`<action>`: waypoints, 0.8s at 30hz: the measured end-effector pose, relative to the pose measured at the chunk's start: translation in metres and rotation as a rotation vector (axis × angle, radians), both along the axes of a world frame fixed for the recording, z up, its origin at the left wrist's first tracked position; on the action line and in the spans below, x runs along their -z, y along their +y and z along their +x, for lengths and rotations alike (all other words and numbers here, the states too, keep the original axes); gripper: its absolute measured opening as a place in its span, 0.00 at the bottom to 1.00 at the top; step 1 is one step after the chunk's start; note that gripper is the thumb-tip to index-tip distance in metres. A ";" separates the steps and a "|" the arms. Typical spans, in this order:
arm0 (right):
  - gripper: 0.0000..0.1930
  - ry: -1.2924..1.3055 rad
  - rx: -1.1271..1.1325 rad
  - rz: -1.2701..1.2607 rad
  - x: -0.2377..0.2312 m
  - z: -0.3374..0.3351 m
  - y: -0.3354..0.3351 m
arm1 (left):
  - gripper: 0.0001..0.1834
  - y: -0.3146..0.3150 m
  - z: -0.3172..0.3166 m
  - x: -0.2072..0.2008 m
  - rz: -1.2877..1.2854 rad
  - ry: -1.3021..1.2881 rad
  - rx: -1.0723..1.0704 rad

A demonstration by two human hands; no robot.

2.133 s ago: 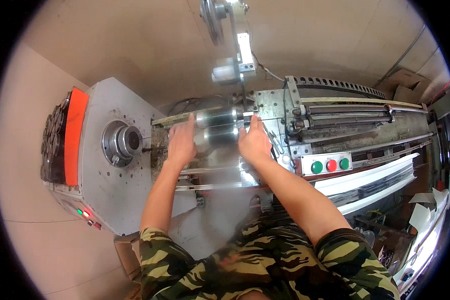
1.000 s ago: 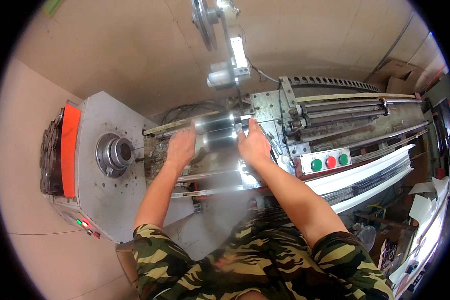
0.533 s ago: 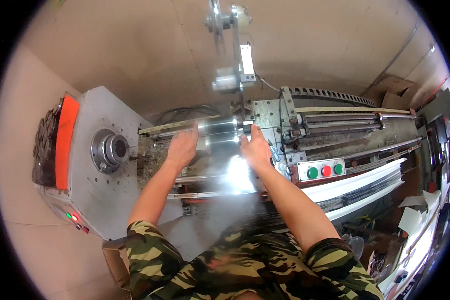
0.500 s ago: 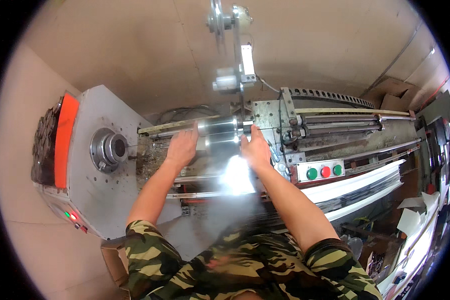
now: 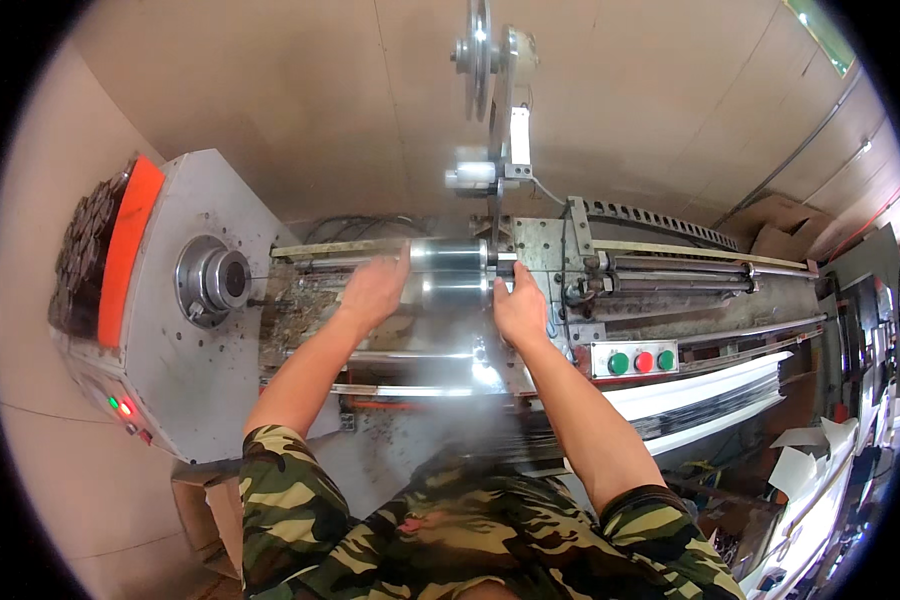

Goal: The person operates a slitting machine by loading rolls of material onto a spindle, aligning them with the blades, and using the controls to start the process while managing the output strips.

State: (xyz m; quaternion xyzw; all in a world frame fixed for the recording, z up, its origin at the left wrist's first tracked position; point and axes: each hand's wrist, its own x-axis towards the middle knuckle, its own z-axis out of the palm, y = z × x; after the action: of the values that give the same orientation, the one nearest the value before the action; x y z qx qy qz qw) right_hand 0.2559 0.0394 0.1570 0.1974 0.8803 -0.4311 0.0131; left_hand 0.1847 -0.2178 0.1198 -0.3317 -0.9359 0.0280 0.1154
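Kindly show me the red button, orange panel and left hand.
Red button (image 5: 644, 361): head view, middle of cap.
Orange panel (image 5: 130, 252): head view, middle of face.
Left hand (image 5: 373, 290): head view, back of hand.

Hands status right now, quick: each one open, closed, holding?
Left hand: curled at the left end of the shiny cylinder; grip can't be told.
Right hand: near its right end, thumb and forefinger apart; hold can't be told.

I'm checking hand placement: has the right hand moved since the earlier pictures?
No, not noticeably: the right hand stays by the near left corner of the perforated metal plate; the view itself has shifted.
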 end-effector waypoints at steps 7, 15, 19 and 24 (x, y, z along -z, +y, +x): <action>0.31 0.065 0.026 0.065 0.016 -0.001 0.002 | 0.35 0.004 0.000 0.002 -0.068 -0.011 -0.010; 0.31 0.050 -0.017 0.077 0.011 -0.003 0.009 | 0.35 0.010 -0.002 0.005 -0.093 -0.047 -0.042; 0.32 0.035 -0.017 0.029 0.016 -0.005 0.012 | 0.33 0.013 0.000 0.008 -0.021 0.013 -0.027; 0.25 0.120 -0.002 0.059 0.027 -0.006 0.006 | 0.36 0.014 0.002 0.011 -0.101 -0.007 -0.108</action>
State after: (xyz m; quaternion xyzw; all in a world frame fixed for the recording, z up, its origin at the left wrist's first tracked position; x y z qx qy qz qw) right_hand 0.2496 0.0457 0.1301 0.1705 0.8920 -0.4161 -0.0451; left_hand 0.1870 -0.2037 0.1093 -0.2861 -0.9503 0.0800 0.0936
